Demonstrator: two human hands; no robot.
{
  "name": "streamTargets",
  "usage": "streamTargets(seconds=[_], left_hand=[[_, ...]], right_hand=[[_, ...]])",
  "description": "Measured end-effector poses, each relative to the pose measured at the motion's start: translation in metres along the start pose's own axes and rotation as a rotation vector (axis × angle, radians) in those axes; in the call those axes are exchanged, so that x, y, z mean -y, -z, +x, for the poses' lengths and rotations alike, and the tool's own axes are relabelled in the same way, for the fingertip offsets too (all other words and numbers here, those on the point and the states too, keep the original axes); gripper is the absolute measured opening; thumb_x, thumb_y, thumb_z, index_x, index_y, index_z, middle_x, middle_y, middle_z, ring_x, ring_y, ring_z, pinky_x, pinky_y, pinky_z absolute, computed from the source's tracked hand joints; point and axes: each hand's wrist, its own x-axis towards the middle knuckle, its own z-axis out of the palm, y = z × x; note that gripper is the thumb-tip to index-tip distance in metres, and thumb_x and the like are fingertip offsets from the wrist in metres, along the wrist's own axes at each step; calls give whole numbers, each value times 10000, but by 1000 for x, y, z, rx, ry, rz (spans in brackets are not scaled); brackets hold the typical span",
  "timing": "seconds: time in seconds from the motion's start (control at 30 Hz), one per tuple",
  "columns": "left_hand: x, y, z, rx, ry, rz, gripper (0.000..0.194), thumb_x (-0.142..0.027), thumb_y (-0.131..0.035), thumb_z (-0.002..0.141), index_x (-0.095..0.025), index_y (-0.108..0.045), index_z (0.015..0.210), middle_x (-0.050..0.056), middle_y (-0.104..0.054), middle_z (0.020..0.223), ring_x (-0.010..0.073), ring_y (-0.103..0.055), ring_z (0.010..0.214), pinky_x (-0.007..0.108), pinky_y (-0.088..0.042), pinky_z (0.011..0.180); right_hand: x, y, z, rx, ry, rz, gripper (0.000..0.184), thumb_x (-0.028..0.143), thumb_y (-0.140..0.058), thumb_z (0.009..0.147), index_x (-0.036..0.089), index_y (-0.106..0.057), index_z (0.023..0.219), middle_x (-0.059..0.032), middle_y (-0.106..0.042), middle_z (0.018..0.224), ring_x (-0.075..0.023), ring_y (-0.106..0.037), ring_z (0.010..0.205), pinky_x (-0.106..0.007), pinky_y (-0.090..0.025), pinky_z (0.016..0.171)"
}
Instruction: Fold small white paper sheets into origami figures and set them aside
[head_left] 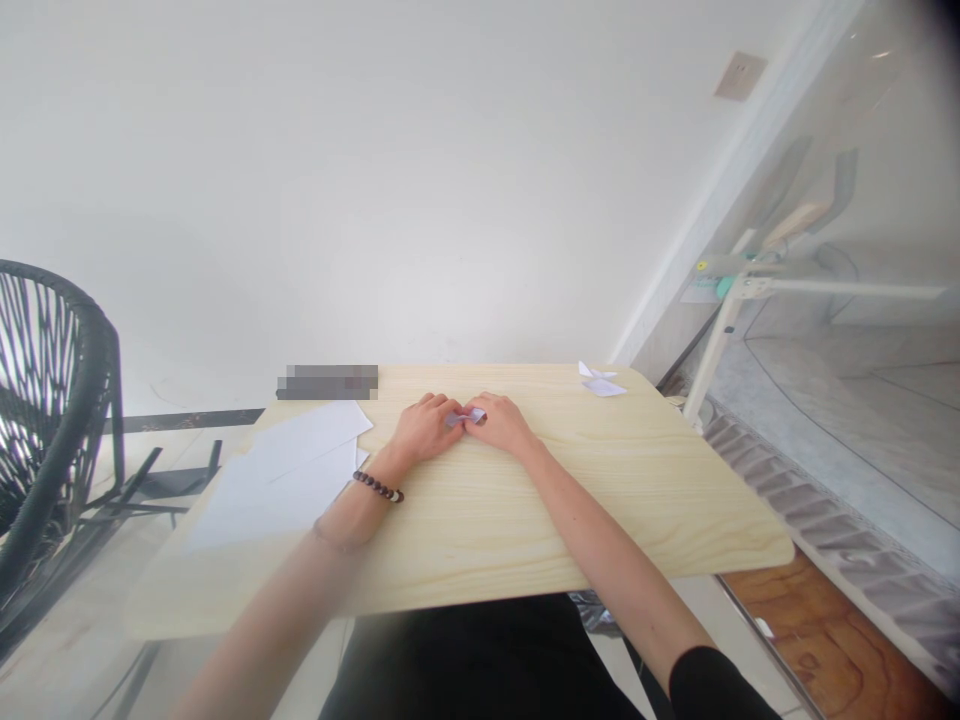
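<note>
Between my two hands, just above or on the wooden table point(465, 540), is a small folded piece of white paper point(474, 416). My left hand point(429, 428), with a dark bead bracelet point(377, 486) at the wrist, pinches its left side. The fingers of my right hand point(499, 422) close on its right side. Both sets of fingertips meet at the paper and hide part of it, so its full shape does not show. Toward the back right corner of the table sits a folded white paper figure point(602, 385) with pointed flaps.
Loose white paper sheets point(277, 490) overlap on the table's left side, near my left forearm. A blurred-out dark object point(328, 382) lies at the back left edge. A dark woven chair point(90, 370) stands at left, a white metal stand point(720, 345) at right. A wall rises behind.
</note>
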Motion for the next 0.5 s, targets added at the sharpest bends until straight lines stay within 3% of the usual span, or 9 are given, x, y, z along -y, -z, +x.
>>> streamTargets(seconds=[0.5], left_hand=[[2, -2, 1, -3, 51, -28, 245, -387, -417, 759, -230, -567, 873, 37, -541, 861, 186, -469, 869, 276, -388, 681]], right_hand=[[-2, 1, 0, -38, 14, 57, 146, 303, -523, 699, 201, -608, 761, -26, -576, 781, -121, -513, 711, -245, -367, 702]])
